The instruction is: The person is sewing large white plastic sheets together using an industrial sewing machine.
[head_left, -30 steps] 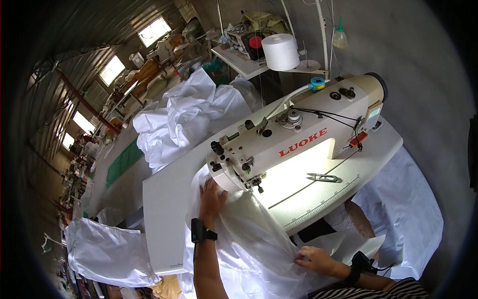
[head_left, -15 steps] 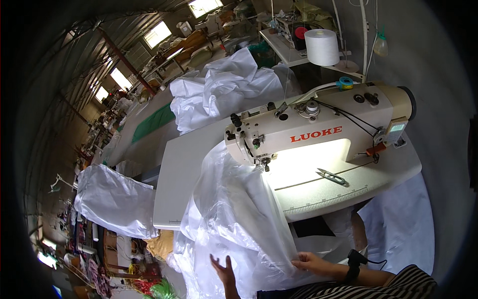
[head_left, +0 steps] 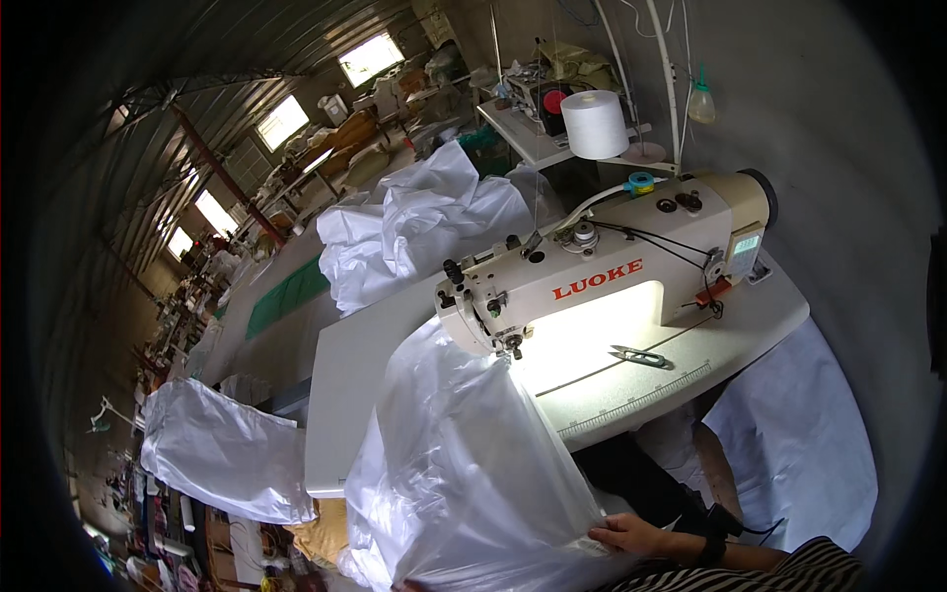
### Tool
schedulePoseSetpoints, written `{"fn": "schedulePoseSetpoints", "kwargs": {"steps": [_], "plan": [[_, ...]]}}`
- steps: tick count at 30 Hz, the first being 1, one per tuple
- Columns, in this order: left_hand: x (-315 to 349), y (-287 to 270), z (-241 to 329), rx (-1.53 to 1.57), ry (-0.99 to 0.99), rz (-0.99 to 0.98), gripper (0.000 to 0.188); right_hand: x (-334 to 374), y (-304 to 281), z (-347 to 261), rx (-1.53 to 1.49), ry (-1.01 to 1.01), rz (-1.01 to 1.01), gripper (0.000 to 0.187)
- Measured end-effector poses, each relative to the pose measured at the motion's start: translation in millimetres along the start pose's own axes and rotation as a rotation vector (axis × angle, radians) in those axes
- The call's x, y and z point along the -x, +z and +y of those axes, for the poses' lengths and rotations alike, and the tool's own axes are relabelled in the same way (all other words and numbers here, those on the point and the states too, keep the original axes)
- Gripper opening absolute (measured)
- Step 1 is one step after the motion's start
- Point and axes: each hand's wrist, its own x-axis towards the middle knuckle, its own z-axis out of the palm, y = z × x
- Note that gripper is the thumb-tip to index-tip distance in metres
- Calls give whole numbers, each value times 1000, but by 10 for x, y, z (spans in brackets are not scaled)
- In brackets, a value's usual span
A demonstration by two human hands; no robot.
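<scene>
A white, glossy plastic-like sheet [head_left: 454, 464] hangs over the front of the sewing machine's table, its upper end running under the needle area. My right hand [head_left: 631, 535] pinches the sheet's right edge, thumb on top, below the table front. At the bottom of the picture only a bit of my left hand [head_left: 406, 586] shows against the sheet; its fingers are mostly cut off. The light-coloured sewing machine [head_left: 602, 266] has its lamp lit over the bed. Small thread snips [head_left: 641, 356] lie on the bed, right of the needle.
Behind the machine lies a crumpled white heap [head_left: 419, 222]. Another white piece [head_left: 227, 449] hangs at the left, and white material [head_left: 799, 444] drapes at the right. A white thread cone [head_left: 596, 125] stands above the machine. Along the right runs a grey wall [head_left: 829, 197].
My left hand, raised with fingers spread before, has dropped to the lower edge. The sheet is spread smoother and wider. My right hand still grips its edge. The whole view has shifted.
</scene>
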Motion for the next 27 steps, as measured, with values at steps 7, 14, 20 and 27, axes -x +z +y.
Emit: {"fn": "schedulePoseSetpoints", "kwargs": {"steps": [7, 14, 20, 27], "plan": [[49, -557, 338, -612, 835, 46, 38, -35, 221, -415, 411, -162, 193, 52], [-86, -367, 565, -385, 834, -121, 22, -234, 402, -464, 1144, -591, 502, 57], [-304, 336, 1008, -453, 1000, -184, 20, -413, 451, -736, 1430, -495, 433, 62], [-1193, 776, 788, -901, 479, -275, 43, -1063, 329, -1207, 1553, -507, 555, 65]]}}
